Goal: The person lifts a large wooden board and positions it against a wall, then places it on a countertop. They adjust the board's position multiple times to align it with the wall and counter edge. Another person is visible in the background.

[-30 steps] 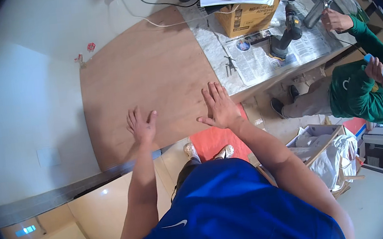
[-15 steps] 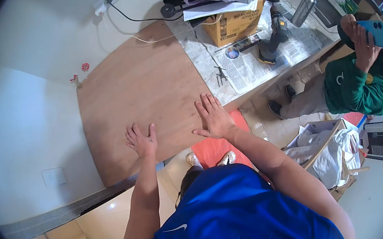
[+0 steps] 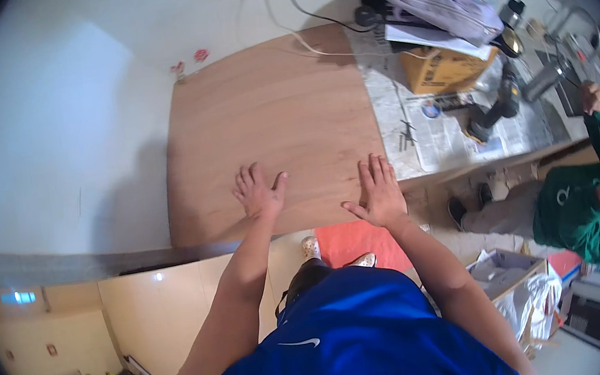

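A flat brown plywood sheet (image 3: 268,109) lies against the white wall corner, beside the grey countertop. Palm down near its front edge, my left hand (image 3: 261,192) rests with the fingers spread and nothing held. My right hand (image 3: 380,196) lies flat at the sheet's front right corner, thumb stretched out to the left, also without anything in it. Close to the right hand, several small dark bits or screws (image 3: 406,133) sit on the countertop. What supports the sheet underneath is hidden.
Newspaper (image 3: 453,150) on the counter carries a cordless drill (image 3: 496,107). Behind are a cardboard box (image 3: 447,70), a lilac bag (image 3: 442,5) and a steel bottle (image 3: 547,78). Cords (image 3: 316,17) cross the sheet's back edge. At right stands a person in green (image 3: 572,206), near a wooden crate (image 3: 509,270).
The view has swung, so the sheet and counter appear farther right. Both my hands stay flat on the sheet. The person in green has lowered the phone and stretched one arm toward the counter.
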